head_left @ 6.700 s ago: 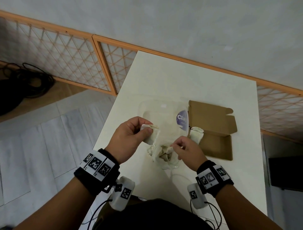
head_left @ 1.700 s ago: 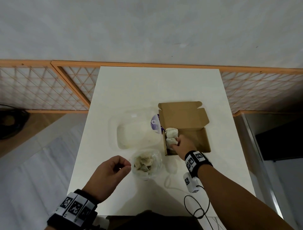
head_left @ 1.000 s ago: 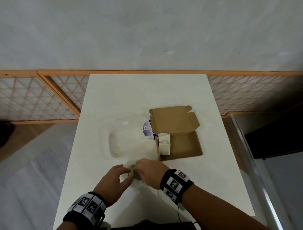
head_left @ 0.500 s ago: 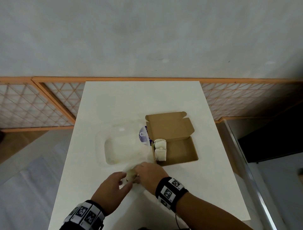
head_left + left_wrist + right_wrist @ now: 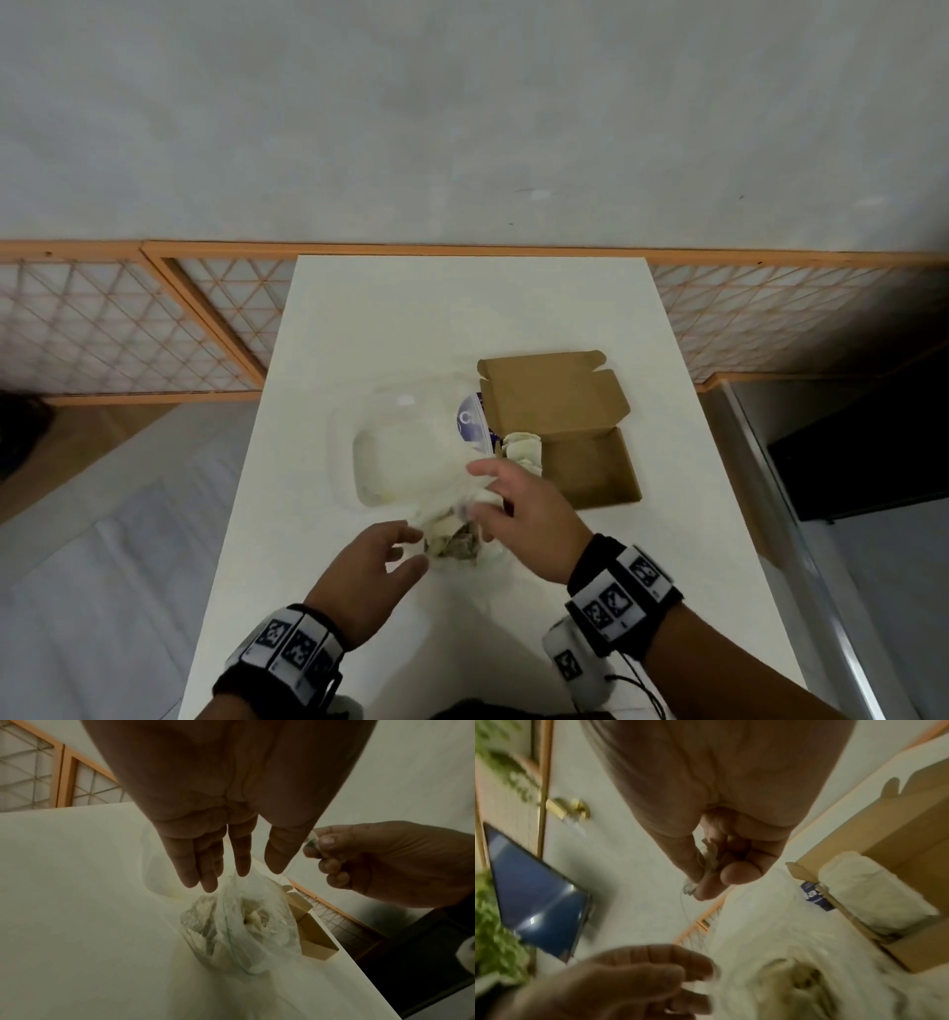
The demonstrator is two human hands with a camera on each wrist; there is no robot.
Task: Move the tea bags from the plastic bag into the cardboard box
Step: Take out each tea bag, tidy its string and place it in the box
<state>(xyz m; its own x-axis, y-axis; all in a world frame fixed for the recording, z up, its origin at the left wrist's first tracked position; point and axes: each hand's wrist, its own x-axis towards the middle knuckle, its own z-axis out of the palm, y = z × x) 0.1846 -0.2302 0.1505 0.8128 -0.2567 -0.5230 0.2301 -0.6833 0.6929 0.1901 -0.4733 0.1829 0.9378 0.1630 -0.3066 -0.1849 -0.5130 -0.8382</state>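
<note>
The clear plastic bag (image 5: 454, 545) of tea bags sits on the white table (image 5: 462, 318), near its front edge. My right hand (image 5: 477, 488) pinches the bag's thin rim between thumb and forefinger and holds it up, as the right wrist view shows (image 5: 706, 882). My left hand (image 5: 405, 547) hovers at the bag's left side with its fingers straight, touching the film (image 5: 259, 872). The open cardboard box (image 5: 590, 473) lies just right of the bag. Two tea bags (image 5: 524, 449) lie at its left end.
A clear plastic container (image 5: 400, 447) with a purple-labelled lid (image 5: 470, 424) stands left of the box, behind the bag. The box's lid flap (image 5: 549, 395) stands open at the back. An orange lattice railing (image 5: 128, 329) runs behind the table, and a dark panel (image 5: 862, 452) is at the right.
My right hand left the box, came back to the bag and has now lifted its rim. My left hand has eased off the bag, fingers straightened.
</note>
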